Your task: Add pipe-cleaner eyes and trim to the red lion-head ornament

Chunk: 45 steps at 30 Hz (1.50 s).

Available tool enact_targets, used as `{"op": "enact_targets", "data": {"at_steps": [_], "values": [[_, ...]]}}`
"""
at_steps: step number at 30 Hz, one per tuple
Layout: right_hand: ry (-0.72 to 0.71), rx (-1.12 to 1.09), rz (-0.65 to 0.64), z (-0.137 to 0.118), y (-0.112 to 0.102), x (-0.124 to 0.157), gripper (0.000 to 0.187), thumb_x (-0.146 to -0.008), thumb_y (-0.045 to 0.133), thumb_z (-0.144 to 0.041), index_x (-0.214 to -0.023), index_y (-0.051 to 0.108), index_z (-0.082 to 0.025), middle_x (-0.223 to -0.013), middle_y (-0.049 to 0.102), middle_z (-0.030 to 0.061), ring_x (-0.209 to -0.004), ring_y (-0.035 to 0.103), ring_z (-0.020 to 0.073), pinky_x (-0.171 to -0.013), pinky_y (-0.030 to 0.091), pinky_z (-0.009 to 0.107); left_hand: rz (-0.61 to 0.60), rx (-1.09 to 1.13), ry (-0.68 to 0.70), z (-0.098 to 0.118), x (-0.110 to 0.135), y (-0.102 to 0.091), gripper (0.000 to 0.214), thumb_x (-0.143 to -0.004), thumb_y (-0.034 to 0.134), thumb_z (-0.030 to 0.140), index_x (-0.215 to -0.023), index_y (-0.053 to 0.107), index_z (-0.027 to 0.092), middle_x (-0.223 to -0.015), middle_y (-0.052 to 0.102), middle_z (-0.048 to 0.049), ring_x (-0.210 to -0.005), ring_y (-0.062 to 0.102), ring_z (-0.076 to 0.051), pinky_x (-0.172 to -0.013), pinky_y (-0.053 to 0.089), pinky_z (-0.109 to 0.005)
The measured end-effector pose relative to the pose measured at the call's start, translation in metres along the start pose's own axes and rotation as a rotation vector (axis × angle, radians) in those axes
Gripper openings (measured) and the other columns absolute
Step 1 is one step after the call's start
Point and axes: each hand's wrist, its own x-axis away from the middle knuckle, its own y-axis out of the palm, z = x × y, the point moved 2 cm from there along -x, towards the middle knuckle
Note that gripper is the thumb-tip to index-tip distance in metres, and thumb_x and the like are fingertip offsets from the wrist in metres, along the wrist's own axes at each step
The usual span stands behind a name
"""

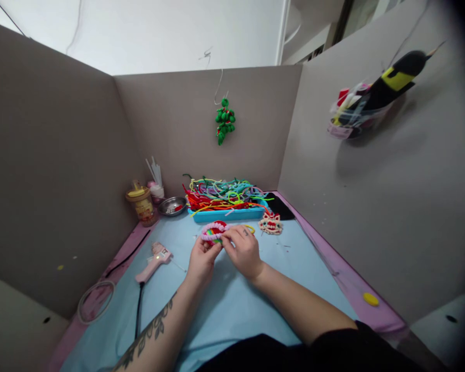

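Note:
Between my two hands is a small pipe cleaner craft (211,233), a pink twisted loop with red, green and yellow parts inside it. My left hand (204,257) pinches its lower edge from the left. On the right side, my right hand (242,250) closes thumb and finger on the craft's edge, hiding part of it. A yellow pipe cleaner end (250,228) shows just beyond my right hand. The craft is held above the blue cloth (232,310).
A blue tray (228,214) heaped with coloured pipe cleaners stands at the back. Left are a pink glue gun (154,264), a metal bowl (172,206) and a jar (142,206). A beige-and-red pipe cleaner piece (270,223) lies right. Grey panels (205,113) enclose the table.

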Motion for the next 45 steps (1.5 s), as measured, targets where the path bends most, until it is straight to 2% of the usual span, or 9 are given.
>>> {"op": "enact_targets", "data": {"at_steps": [8,14,22,32,39,45], "values": [[0.013,-0.010,0.001,-0.0017,-0.0018,0.0000,0.013,-0.084,0.053,-0.019,-0.092,0.063,-0.020,-0.089,0.064,0.0078,-0.087,0.057,0.0210,-0.079,0.046,0.036,0.061,-0.041,0.035,0.0013,0.0001,-0.0017,0.044,-0.065,0.075,0.021,-0.106,0.058,0.018,-0.105,0.066,-0.0062,-0.099,0.061,-0.019,-0.091,0.043,-0.031],[-0.023,0.022,-0.056,-0.0037,0.0004,0.0010,0.023,-0.085,0.053,-0.018,-0.106,0.062,-0.020,-0.101,0.064,0.0081,-0.092,0.055,0.0212,-0.081,0.046,0.036,0.047,-0.103,0.032,-0.0034,0.0003,-0.0050,0.030,-0.067,0.074,0.023,-0.092,0.059,0.017,-0.092,0.067,-0.0029,-0.087,0.062,-0.015,-0.085,0.045,-0.028],[-0.044,0.097,-0.101,-0.0001,0.0006,-0.0008,0.019,-0.086,0.052,-0.017,-0.100,0.064,-0.020,-0.094,0.066,0.0059,-0.087,0.052,0.0210,-0.079,0.044,0.035,0.043,-0.227,0.073,0.0011,0.0039,-0.0019,0.029,-0.065,0.074,0.022,-0.089,0.058,0.017,-0.086,0.065,-0.0024,-0.082,0.060,-0.015,-0.078,0.046,-0.027],[-0.115,0.252,-0.242,-0.0020,-0.0027,-0.0058,0.021,-0.084,0.053,-0.016,-0.102,0.063,-0.020,-0.094,0.065,0.0068,-0.085,0.049,0.0224,-0.073,0.039,0.034,-0.019,-0.381,0.152,0.0020,0.0018,-0.0040,0.024,-0.069,0.069,0.025,-0.089,0.059,0.017,-0.084,0.063,-0.0027,-0.077,0.059,-0.015,-0.073,0.046,-0.026],[-0.057,0.254,-0.244,0.0026,-0.0017,-0.0051,0.017,-0.082,0.053,-0.014,-0.094,0.063,-0.020,-0.082,0.061,0.0064,-0.082,0.049,0.0222,-0.071,0.039,0.033,-0.057,-0.406,0.148,0.0009,0.0035,-0.0035,0.023,-0.070,0.068,0.024,-0.091,0.060,0.017,-0.085,0.063,-0.0026,-0.077,0.058,-0.015,-0.071,0.047,-0.025],[-0.014,0.164,-0.214,0.0053,-0.0008,-0.0036,0.020,-0.081,0.051,-0.012,-0.096,0.063,-0.020,-0.084,0.062,0.0060,-0.084,0.051,0.0219,-0.075,0.041,0.034,-0.038,-0.436,0.139,-0.0021,0.0024,-0.0071,0.024,-0.071,0.067,0.024,-0.092,0.060,0.018,-0.085,0.062,-0.0028,-0.078,0.058,-0.015,-0.070,0.046,-0.025]]}}
